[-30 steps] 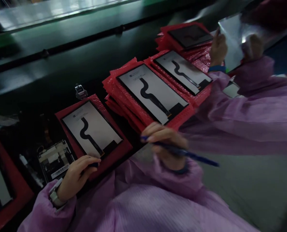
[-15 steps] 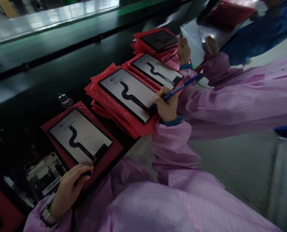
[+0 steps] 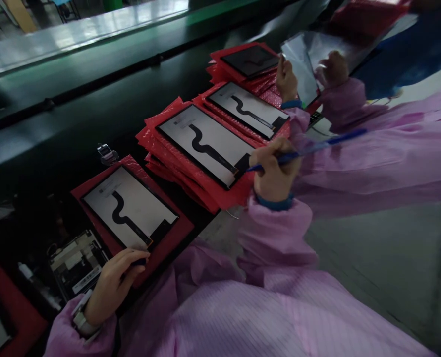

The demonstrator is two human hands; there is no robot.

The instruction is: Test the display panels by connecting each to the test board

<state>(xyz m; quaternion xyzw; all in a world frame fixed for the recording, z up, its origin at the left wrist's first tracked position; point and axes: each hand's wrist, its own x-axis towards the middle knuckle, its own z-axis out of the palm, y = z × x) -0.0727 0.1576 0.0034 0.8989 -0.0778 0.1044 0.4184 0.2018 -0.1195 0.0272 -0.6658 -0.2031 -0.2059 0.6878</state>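
My right hand (image 3: 276, 171) is closed around a blue pen (image 3: 319, 144), its tip pointing left by the lower right corner of a display panel (image 3: 181, 131). That panel has a pale back and a curved black flex cable, and it lies on a stack of red bubble bags (image 3: 161, 151). My left hand (image 3: 112, 282) pinches a small dark blue piece (image 3: 138, 262) at the near edge of another display panel (image 3: 146, 201). A red bag (image 3: 179, 243) lies under this panel. Its flex cable ends beside my left fingertips.
Farther along lie a third pale panel (image 3: 235, 106) and a dark panel (image 3: 248, 58) on red bags. A co-worker's hands (image 3: 287, 82) hold a shiny clear sheet (image 3: 300, 62). An opened electronic device (image 3: 79, 263) and a metal clasp (image 3: 107, 153) lie on the dark bench.
My right hand and the pen have moved right, off the panel's cable end. My left hand stays by its panel. The view has shifted slightly; the co-worker's hands have moved a little apart.
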